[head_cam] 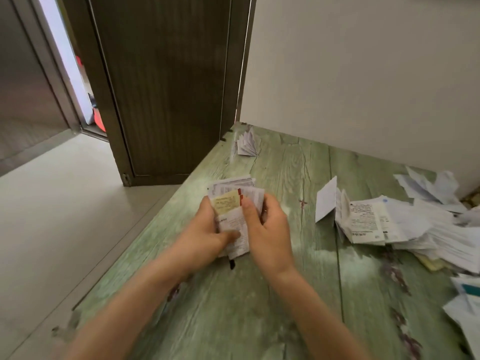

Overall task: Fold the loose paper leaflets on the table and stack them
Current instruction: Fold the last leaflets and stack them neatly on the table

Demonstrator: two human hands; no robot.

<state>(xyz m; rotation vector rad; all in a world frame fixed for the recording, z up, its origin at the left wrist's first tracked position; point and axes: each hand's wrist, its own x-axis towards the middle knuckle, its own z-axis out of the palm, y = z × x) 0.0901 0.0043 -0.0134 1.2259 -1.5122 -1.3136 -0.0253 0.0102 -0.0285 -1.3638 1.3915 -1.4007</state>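
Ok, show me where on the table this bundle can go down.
Bare table lies between the fanned leaflet at the far corner and the loose pile on the right. There is also the near stretch between the right hand on the bundle and that pile. The right edge is crowded.

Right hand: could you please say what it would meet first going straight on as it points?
Beyond the bundle the right hand grips, probably the fanned leaflet by the table's far corner; depth is unclear.
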